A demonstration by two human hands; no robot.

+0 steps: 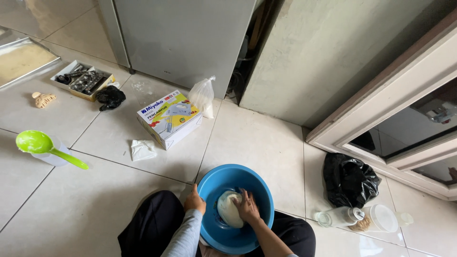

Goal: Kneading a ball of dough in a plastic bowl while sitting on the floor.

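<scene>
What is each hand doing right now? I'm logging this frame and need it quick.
Left hand: closed on the rim of the blue bowl.
Right hand: fingers spread, pressing on the white dough in the bowl.

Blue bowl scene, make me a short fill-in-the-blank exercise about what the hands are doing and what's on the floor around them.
1. The right hand presses on white dough inside a ____ bowl.
2. The left hand grips the bowl's ____.
3. The ladle resting on a white cup is ____.
4. Right of the bowl, beside a jar, lies a ____ plastic bag.

Missing words: blue; rim; green; black
</scene>
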